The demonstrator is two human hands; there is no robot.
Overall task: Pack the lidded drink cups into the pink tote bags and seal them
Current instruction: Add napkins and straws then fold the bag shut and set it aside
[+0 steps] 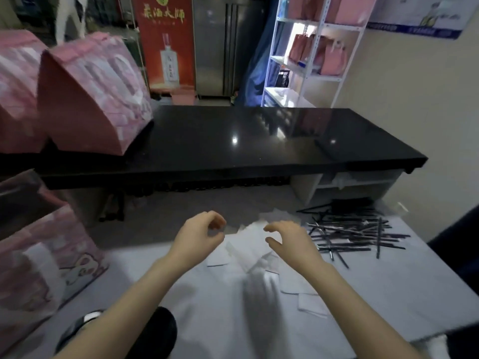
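Table (388, 294), pale grey top: white paper slips (259, 257) scattered beneath and just beyond the fingers (277, 226); black wrapped straws (355, 234) heaped right of them. Pink tote bag (46, 260) stands well left of the fingers.

We count three pink tote bags up close: two on the black counter (233, 141), a cut-off bag (15, 94) and a whole bag (88, 99), and one near bag (39, 268) at lower left. One shelf rack (321, 37) carries more shelf bags (334, 58), blurred, at least four. Two hands: left hand (199, 237), right hand (290, 242). One heap of black straws (357, 234), too tangled to number. White paper slips (259, 255): several, overlapping.
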